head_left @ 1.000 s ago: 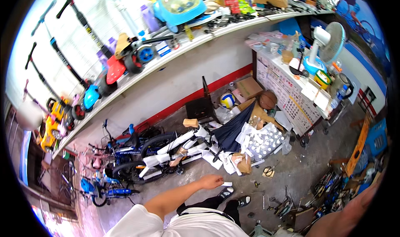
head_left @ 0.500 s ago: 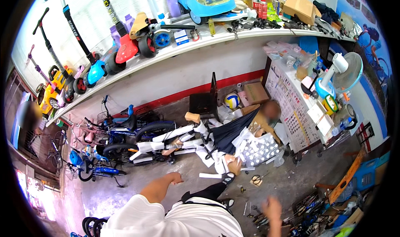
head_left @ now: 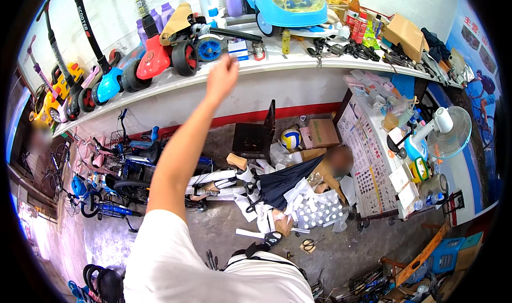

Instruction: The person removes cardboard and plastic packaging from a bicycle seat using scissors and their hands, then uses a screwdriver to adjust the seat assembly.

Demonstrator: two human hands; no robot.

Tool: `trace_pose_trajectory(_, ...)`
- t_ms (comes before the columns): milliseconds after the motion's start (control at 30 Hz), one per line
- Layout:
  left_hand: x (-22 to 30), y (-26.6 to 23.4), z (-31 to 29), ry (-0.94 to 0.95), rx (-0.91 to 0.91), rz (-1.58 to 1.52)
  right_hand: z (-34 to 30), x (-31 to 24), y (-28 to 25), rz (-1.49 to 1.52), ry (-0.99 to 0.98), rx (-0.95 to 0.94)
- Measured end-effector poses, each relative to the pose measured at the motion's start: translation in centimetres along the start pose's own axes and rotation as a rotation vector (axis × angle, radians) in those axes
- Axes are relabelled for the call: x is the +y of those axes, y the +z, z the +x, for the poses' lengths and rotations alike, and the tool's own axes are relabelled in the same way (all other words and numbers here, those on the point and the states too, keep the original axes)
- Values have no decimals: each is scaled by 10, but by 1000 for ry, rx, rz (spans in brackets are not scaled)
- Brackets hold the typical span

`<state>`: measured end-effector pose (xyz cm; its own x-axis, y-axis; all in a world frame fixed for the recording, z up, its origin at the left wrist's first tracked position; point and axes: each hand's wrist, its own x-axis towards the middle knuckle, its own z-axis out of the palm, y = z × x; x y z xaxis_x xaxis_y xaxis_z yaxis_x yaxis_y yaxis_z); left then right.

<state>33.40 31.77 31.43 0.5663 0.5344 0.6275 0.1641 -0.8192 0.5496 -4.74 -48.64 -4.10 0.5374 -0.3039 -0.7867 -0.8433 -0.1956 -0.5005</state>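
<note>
My left arm stretches forward and up over the floor. Its hand (head_left: 222, 80) is at the front edge of the long white shelf (head_left: 288, 61), just below a small blue-and-white box (head_left: 238, 49). The fingers are bent away and slightly blurred, so their grip is unclear, and I cannot tell whether they touch the box. Beside the box are a small jar (head_left: 258, 51) and a blue scooter wheel (head_left: 209, 49). A red kick scooter (head_left: 156, 59) stands to the left of the hand. My right hand is out of view.
Below, another person sits beside a white-wrapped bicycle frame (head_left: 216, 183), dark cloth (head_left: 282, 183) and a polka-dot sheet (head_left: 320, 209). Small bicycles (head_left: 109, 207) stand left. A black chair (head_left: 250, 139), a desk with a fan (head_left: 449, 132) and tools (head_left: 362, 284) lie around.
My left hand has risen from above the floor to the shelf edge near the small box. My right hand has left the view, which has shifted somewhat.
</note>
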Motion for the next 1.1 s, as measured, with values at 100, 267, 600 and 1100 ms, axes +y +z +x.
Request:
trace_pose_trajectory(100,14,-27,85,-144,144,195,-1,-26,-9,198,-56,64)
trace_pose_trajectory(267,-20,-10,141,-383,19,335,-1,-46,-6,341,-92,86)
trace_pose_trajectory(600,11,14,172,-587,-269,321,39,-100,49,89,-52,-34)
trace_pose_trajectory(1100,18,32,148,-606,160,215,86,-169,80,-83,-113,-119)
